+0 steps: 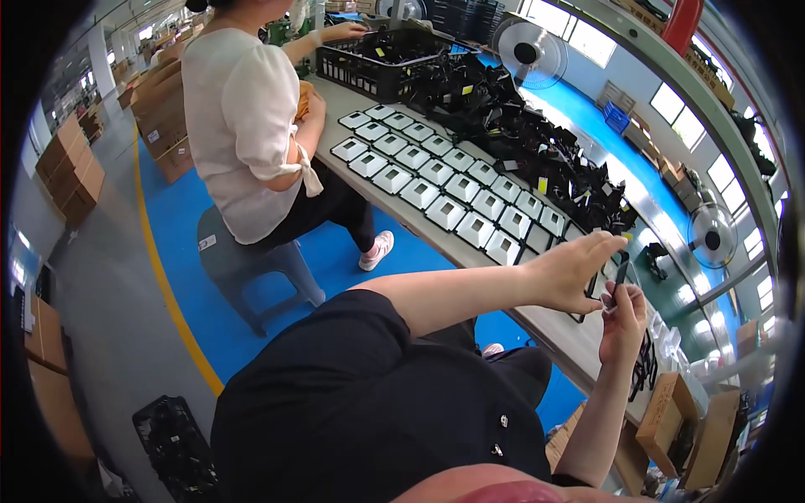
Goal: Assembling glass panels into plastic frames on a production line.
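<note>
Over the near end of the table, my left hand (568, 272) has its fingers stretched out and its thumb apart. Black frame edges show just beneath it, and whether it touches them I cannot tell. Close beside it, my right hand (623, 324) is closed in a pinch on a dark flat strip (622, 270) that points upward. Something small and pale shows at those fingertips, too small to name. Beyond my left hand, white trays with black rims (446, 212) lie in rows along the table, each with a dark square in its middle.
Black parts with yellow tags (537, 138) are heaped along the table's far side, beside a black crate (360, 69). A person in a white blouse (239, 126) sits at the left on a grey stool (251, 272). Cardboard boxes (667, 419) stand near my right forearm.
</note>
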Action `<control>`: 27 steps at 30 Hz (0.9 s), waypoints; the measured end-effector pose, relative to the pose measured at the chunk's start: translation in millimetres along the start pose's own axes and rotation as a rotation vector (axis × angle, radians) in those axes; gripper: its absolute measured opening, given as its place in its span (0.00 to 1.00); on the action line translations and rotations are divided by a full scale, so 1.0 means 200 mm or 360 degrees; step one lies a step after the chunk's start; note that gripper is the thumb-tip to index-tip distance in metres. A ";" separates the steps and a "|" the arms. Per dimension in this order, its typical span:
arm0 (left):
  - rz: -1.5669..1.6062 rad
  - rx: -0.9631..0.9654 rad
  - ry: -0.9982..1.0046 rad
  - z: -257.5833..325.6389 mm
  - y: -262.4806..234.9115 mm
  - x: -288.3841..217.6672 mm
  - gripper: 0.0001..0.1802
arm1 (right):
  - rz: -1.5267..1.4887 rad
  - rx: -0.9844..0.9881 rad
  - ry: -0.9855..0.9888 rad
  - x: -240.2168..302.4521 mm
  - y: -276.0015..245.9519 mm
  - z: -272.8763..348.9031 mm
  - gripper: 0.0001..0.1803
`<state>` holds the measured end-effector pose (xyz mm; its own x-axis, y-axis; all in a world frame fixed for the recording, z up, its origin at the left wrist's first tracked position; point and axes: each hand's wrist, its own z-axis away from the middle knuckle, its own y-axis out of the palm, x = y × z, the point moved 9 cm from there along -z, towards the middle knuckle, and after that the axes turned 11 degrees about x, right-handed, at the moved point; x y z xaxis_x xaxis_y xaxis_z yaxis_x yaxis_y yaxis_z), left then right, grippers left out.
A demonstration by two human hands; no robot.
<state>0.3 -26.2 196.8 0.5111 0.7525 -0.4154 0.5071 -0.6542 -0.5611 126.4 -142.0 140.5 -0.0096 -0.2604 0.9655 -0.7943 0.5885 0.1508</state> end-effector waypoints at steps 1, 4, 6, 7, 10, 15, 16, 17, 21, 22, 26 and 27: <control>-0.0081 -0.0056 0.0019 0.05 -0.05 -0.02 0.50 | 0.0068 -0.0039 0.0011 0.01 0.06 0.00 0.08; -0.0022 -0.0051 0.0045 0.17 -0.15 -0.03 0.54 | -0.0038 0.0198 0.0125 -0.01 0.22 0.00 0.19; 0.0189 0.0013 -0.0084 0.24 -0.19 0.03 0.54 | -0.0115 0.0233 0.0274 0.00 0.36 0.00 0.26; 0.0330 0.0053 -0.0158 0.26 -0.20 0.04 0.53 | -0.0064 0.0282 0.0304 -0.03 0.37 -0.01 0.31; 0.0161 0.0050 0.0000 0.32 -0.29 -0.04 0.58 | -0.0099 0.0542 0.0324 -0.03 0.51 -0.01 0.34; 0.0244 0.0100 0.0027 0.40 -0.35 0.07 0.69 | -0.0128 0.0668 0.0465 -0.10 0.68 -0.06 0.29; 0.0269 0.0073 0.0036 0.42 -0.36 0.09 0.70 | -0.0086 0.0658 0.0508 -0.11 0.70 -0.06 0.30; 0.0282 0.0040 0.0049 0.44 -0.38 0.10 0.70 | -0.0098 0.0663 0.0531 -0.12 0.72 -0.07 0.30; 0.0359 0.0027 0.0104 0.48 -0.41 0.17 0.72 | -0.0057 0.0667 0.0588 -0.15 0.78 -0.11 0.31; 0.0345 0.0053 0.0081 0.48 -0.42 0.17 0.73 | -0.0020 0.0690 0.0602 -0.15 0.80 -0.12 0.31; 0.0397 0.0080 0.0111 0.49 -0.45 0.20 0.74 | 0.0144 0.0781 0.0693 -0.17 0.85 -0.17 0.32; 0.0405 0.0099 0.0127 0.49 -0.45 0.21 0.74 | 0.0144 0.0799 0.0757 -0.18 0.86 -0.18 0.33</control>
<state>-92.3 71.0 159.7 0.6711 0.5543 -0.4924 0.3128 -0.8138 -0.4899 12.6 -4.5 138.7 0.0870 0.2043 0.9750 -0.9888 0.1370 0.0595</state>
